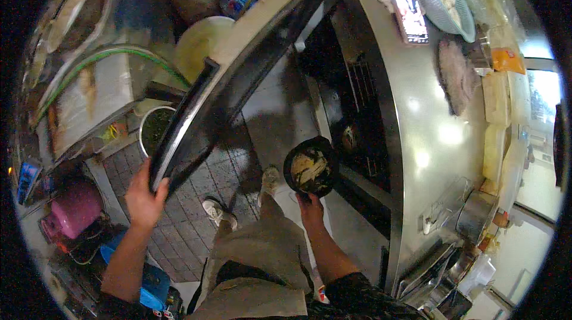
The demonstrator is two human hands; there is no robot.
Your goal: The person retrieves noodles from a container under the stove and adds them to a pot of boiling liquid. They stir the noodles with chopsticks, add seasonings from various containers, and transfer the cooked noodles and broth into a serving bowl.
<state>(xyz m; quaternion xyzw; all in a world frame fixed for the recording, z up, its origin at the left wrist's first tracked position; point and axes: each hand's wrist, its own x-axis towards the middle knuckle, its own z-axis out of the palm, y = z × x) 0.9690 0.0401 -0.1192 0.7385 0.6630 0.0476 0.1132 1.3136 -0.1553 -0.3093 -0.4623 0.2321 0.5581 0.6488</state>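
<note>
My left hand (145, 196) is closed on the edge of a cabinet door (244, 61), which stands swung open to the left. The door belongs to a steel under-counter cabinet, perhaps a fridge, whose dark inside (333, 58) shows wire racks (359, 84). In my right hand (310, 205) is a round black bowl (326, 182), gripped by its near rim. Pale, strip-like food (310, 167) lies in it; its kind is unclear. The bowl is just in front of the cabinet's opening.
A steel counter (426, 135) on the right bears a phone (406, 7), a blue basket (438, 1), a cloth (456, 75) and yellowish containers (496, 99). Left of the door are a white-rimmed bucket (156, 129), a green hose (113, 50) and a pink gas cylinder (77, 208) on the tiled floor.
</note>
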